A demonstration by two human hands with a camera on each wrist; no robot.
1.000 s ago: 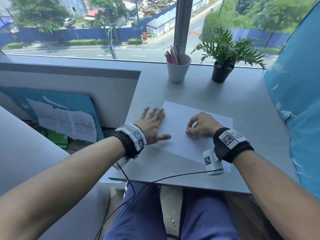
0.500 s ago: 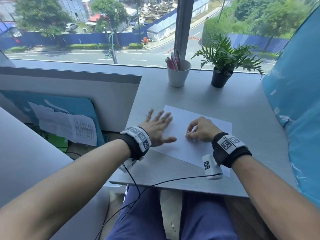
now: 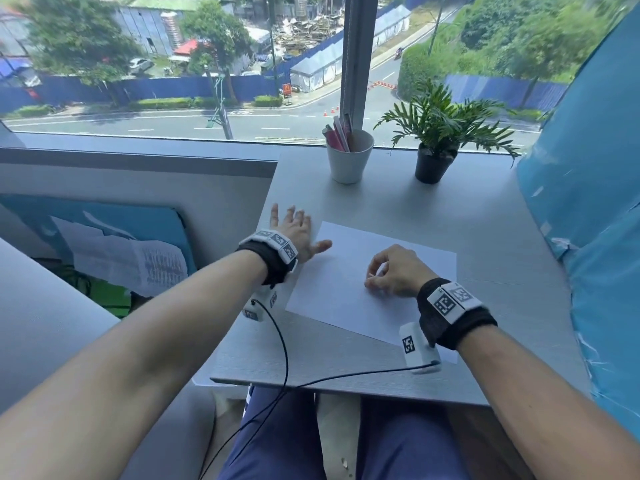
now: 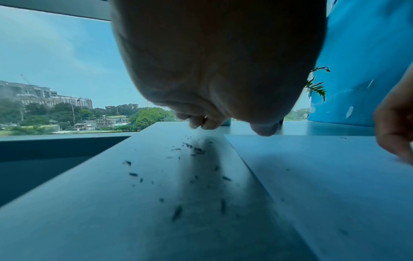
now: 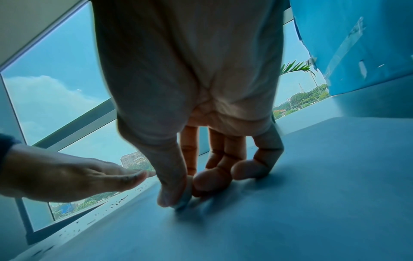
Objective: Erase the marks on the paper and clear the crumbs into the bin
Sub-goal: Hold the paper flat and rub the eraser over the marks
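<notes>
A white sheet of paper [image 3: 349, 292] lies on the grey desk [image 3: 485, 237]. My right hand [image 3: 389, 271] rests curled on the middle of the sheet. Its thumb and forefinger pinch a small pale eraser [image 5: 185, 200] down against the paper. My left hand [image 3: 294, 226] is flat with its fingers spread on the desk just left of the sheet, and its thumb reaches the paper's edge. Dark eraser crumbs [image 4: 190, 150] lie scattered on the desk under and ahead of that hand, along the paper's left edge [image 5: 120, 201]. No bin shows in any view.
A white cup of pens [image 3: 349, 161] and a small potted plant [image 3: 433, 164] stand at the back by the window. A blue sheet [image 3: 588, 220] hangs along the right side. The desk drops off just left of my left hand. A black cable [image 3: 285, 344] crosses the front edge.
My left hand has slid left, off the paper and onto the desk beside it, fingers now over the crumbs. My right hand stays curled on the sheet with the eraser.
</notes>
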